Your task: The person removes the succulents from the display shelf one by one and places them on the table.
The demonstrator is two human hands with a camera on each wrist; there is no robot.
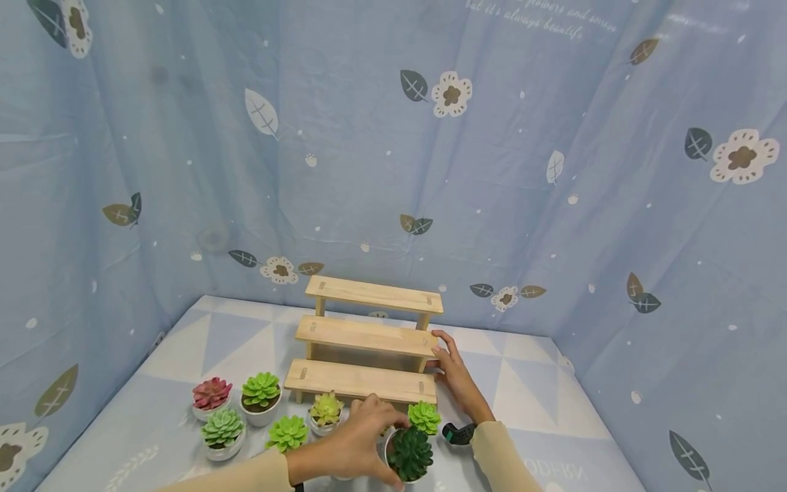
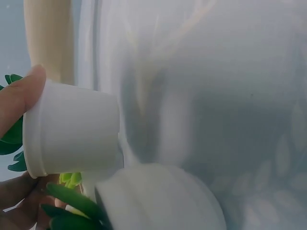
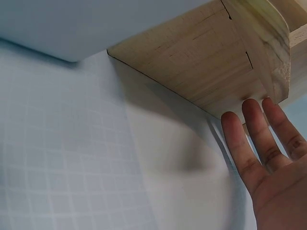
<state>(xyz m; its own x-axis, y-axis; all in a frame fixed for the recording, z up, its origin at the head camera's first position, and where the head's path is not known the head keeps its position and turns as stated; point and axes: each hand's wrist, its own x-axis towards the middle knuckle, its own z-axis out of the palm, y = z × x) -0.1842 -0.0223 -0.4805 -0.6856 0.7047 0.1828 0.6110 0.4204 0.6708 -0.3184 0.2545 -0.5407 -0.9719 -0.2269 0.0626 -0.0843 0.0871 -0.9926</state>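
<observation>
My left hand (image 1: 359, 441) grips the white pot (image 2: 76, 129) of a dark green succulent (image 1: 410, 454), thumb on one side and fingers on the other. In the left wrist view the pot appears held apart from a second white pot (image 2: 163, 201) with green leaves. My right hand (image 1: 458, 378) is at the right end of a three-step wooden stand (image 1: 363, 335), by its middle step. In the right wrist view its fairly straight fingers (image 3: 254, 129) reach up to the stand's underside and leg (image 3: 268, 57); the thumb is out of sight there.
Left of the stand's front are a red succulent (image 1: 212, 393), a pale green one (image 1: 223, 429) and a bright green one (image 1: 261, 391). Nearer the hands stand further green ones (image 1: 287, 433), (image 1: 424, 417) and a yellow-green one (image 1: 326, 409). A patterned curtain (image 1: 369, 171) hangs behind.
</observation>
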